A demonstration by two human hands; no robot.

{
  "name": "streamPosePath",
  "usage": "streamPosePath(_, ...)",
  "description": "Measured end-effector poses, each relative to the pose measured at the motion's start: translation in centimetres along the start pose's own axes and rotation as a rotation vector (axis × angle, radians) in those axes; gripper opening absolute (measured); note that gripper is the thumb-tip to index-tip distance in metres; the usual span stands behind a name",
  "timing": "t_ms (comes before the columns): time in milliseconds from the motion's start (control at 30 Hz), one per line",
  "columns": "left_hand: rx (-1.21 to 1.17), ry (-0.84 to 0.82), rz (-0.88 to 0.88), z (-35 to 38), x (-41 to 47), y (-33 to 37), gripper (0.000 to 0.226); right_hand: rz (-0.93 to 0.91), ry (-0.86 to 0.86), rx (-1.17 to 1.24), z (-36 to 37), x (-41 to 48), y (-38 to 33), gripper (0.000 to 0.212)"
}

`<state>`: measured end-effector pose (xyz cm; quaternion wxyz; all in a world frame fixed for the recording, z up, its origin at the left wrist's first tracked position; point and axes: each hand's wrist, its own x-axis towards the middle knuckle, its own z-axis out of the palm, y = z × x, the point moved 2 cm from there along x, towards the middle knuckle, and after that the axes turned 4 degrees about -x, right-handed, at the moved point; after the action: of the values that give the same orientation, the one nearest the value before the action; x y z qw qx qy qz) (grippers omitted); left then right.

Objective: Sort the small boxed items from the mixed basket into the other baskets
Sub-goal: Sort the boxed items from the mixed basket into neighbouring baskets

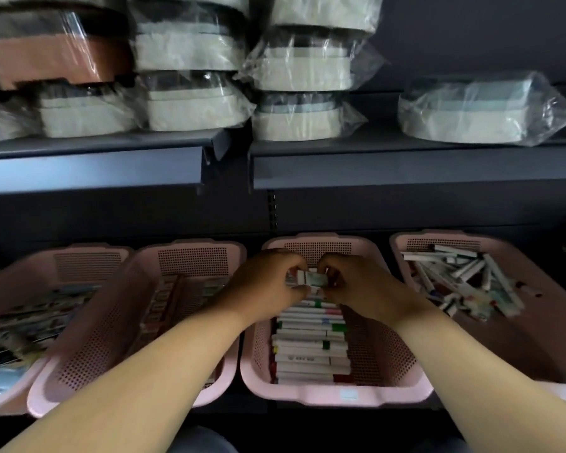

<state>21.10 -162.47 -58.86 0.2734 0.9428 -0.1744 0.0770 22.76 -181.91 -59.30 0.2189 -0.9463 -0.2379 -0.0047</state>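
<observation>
Pink basket [324,395] walls flank left hand [262,282], right hand [360,282] pinching box [309,280].

We see a dim, soft picture. Glare streaks the plastic wraps [190,83] up top, and the recess under the shelf [406,168] lies in deep shadow. The left baskets [89,322] smear with blur, and the shelf edges bow near the frame's borders.

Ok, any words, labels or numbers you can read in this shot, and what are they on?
No text here is legible.
Grey print on a white box in the middle basket: too blurred.
Pale sticker on that basket's front rim: too blurred.
Green-printed small box pinched by left hand and right hand: too small.
Packs in the far-left basket: motion-blurred.
</observation>
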Motion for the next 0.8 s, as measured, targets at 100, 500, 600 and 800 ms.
streamPosePath(100, -0.173, 0.072, -0.021, -0.5, -0.3, -0.4, 0.03, -0.021, 0.023, 0.056, -0.1, 0.4, -1.2, 0.016)
streamPosePath(500, -0.669, 0.293, -0.318, -5.8, -3.4, -6.9, 0.008, 0.142, -0.001, 0.642, 2.1, 4.4, -7.6, 0.009)
streamPosePath(600, -0.767, 0.275, -0.502, -7.0, -4.7, -9.4, 0.012, 0.342, -0.058, 0.977, 3.3, 5.1, -8.7, 0.005)
streamPosePath(800, -0.229, 0.102, -0.463, -8.6, -6.0, -13.5, 0.016, 0.327, -0.135, 0.913, 5.5, 6.7, -10.3, 0.009)
